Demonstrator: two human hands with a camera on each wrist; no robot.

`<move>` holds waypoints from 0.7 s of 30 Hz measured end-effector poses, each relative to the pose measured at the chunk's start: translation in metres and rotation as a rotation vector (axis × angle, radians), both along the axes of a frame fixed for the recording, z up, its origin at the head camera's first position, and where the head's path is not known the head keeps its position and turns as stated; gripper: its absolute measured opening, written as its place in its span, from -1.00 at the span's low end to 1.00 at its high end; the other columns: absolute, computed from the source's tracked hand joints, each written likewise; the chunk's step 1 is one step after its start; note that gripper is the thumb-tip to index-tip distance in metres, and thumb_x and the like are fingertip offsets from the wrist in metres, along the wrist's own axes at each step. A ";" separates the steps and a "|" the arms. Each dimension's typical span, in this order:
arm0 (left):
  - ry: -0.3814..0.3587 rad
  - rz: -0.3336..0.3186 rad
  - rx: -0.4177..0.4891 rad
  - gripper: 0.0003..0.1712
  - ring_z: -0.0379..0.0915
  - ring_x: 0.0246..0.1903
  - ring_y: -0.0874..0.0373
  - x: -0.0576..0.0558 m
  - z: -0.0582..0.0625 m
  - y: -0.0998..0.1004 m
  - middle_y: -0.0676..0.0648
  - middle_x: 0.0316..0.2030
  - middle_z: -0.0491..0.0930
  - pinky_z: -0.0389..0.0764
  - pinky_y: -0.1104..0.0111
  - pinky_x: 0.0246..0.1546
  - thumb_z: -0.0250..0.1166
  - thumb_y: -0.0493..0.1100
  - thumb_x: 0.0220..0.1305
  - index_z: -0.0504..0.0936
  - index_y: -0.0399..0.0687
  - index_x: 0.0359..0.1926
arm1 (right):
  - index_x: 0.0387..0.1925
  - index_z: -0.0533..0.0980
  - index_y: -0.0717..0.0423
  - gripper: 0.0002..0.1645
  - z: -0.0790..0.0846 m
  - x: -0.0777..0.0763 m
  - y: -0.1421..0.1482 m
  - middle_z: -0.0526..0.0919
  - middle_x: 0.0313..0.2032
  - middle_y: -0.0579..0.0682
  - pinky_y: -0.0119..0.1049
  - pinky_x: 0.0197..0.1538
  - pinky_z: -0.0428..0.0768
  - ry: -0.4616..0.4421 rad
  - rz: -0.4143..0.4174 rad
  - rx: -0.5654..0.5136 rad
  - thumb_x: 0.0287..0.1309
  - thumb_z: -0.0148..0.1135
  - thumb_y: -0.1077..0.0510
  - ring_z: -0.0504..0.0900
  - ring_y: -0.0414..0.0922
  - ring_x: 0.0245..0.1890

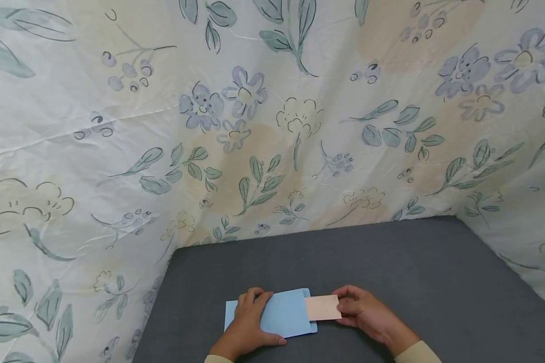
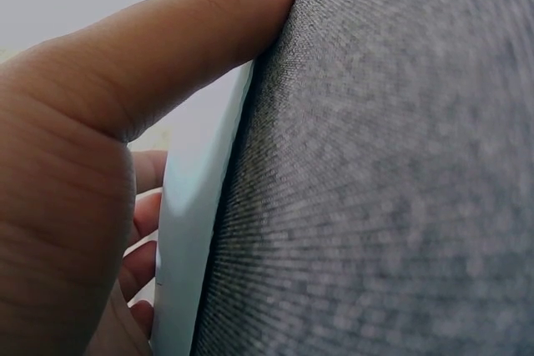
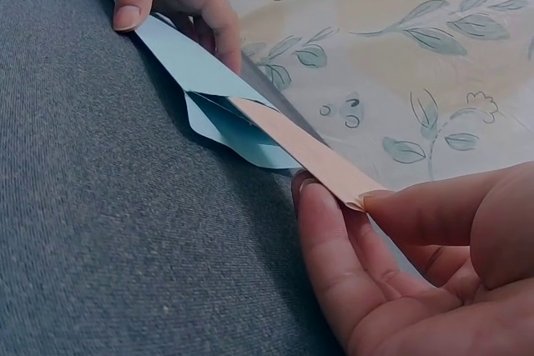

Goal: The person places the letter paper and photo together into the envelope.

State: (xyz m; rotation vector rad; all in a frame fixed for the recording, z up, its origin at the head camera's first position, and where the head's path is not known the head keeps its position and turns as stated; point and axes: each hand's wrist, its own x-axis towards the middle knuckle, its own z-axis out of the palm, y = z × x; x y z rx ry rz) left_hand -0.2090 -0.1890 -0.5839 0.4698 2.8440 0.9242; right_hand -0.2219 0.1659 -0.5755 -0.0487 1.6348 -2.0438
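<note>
A light blue envelope [image 1: 287, 311] lies on the dark grey surface in the head view, its mouth facing right. My left hand [image 1: 249, 325] holds it across its width, thumb at the near edge and fingers at the far edge. Out of the mouth sticks a pale pink folded paper [image 1: 323, 308], its other end hidden inside. Between thumb and fingers, my right hand [image 1: 370, 313] pinches the paper's outer end. In the right wrist view the envelope's open flap [image 3: 229, 132] shows below the paper. The left wrist view shows my left thumb [image 2: 192, 39] along the envelope's edge.
Dark grey cloth [image 1: 390, 257] covers the flat surface under the envelope. Behind it and at both sides hangs a white fabric [image 1: 263, 176] printed with flowers and leaves.
</note>
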 end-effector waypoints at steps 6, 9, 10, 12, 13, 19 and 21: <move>-0.003 -0.003 0.005 0.35 0.15 0.32 -0.19 0.000 0.000 0.000 -0.06 0.37 0.28 0.34 -0.31 0.21 0.69 0.56 -0.17 0.48 0.02 0.56 | 0.22 0.50 0.36 -0.61 0.001 0.000 -0.006 0.63 -0.06 0.20 -0.07 0.02 0.73 0.008 -0.012 0.005 0.42 0.27 0.39 0.72 0.05 -0.09; -0.004 -0.005 0.011 0.35 0.15 0.32 -0.18 0.000 -0.001 0.000 -0.06 0.37 0.27 0.34 -0.30 0.21 0.69 0.56 -0.17 0.48 0.03 0.56 | 0.21 0.52 0.35 -0.61 0.002 0.000 -0.009 0.63 -0.09 0.18 -0.08 -0.01 0.73 0.012 -0.012 0.015 0.40 0.28 0.39 0.71 0.04 -0.11; -0.005 -0.006 0.012 0.35 0.15 0.32 -0.19 -0.001 -0.001 0.000 -0.06 0.38 0.27 0.34 -0.30 0.21 0.69 0.56 -0.17 0.48 0.03 0.56 | 0.20 0.52 0.34 -0.62 0.002 0.000 -0.009 0.63 -0.09 0.18 -0.09 -0.02 0.73 0.013 -0.011 0.019 0.40 0.29 0.38 0.71 0.03 -0.11; -0.007 -0.005 0.016 0.35 0.15 0.32 -0.19 -0.001 -0.001 0.000 -0.06 0.38 0.27 0.35 -0.30 0.22 0.68 0.57 -0.17 0.48 0.04 0.56 | 0.20 0.53 0.33 -0.62 0.002 -0.001 -0.010 0.63 -0.10 0.17 -0.10 -0.03 0.73 0.013 -0.009 0.025 0.41 0.29 0.37 0.70 0.03 -0.13; -0.009 -0.005 0.018 0.35 0.15 0.32 -0.19 -0.001 -0.001 0.000 -0.06 0.38 0.27 0.35 -0.30 0.22 0.68 0.57 -0.17 0.47 0.04 0.56 | 0.20 0.53 0.33 -0.62 0.002 -0.001 -0.011 0.63 -0.10 0.17 -0.11 -0.04 0.73 0.012 -0.008 0.029 0.41 0.29 0.37 0.70 0.02 -0.13; -0.005 -0.002 0.014 0.35 0.14 0.33 -0.19 -0.003 -0.001 0.000 -0.05 0.39 0.27 0.34 -0.30 0.21 0.67 0.59 -0.18 0.47 0.07 0.56 | 0.22 0.54 0.34 -0.62 0.002 -0.002 -0.012 0.63 -0.06 0.16 -0.12 -0.04 0.72 0.012 0.006 0.045 0.44 0.29 0.33 0.70 0.01 -0.13; -0.005 -0.002 0.012 0.35 0.14 0.34 -0.19 -0.003 -0.001 -0.001 -0.05 0.38 0.27 0.34 -0.31 0.21 0.67 0.59 -0.18 0.47 0.07 0.56 | 0.21 0.55 0.34 -0.63 0.001 -0.003 -0.012 0.63 -0.06 0.15 -0.12 -0.04 0.71 0.012 0.012 0.049 0.44 0.29 0.33 0.70 0.01 -0.12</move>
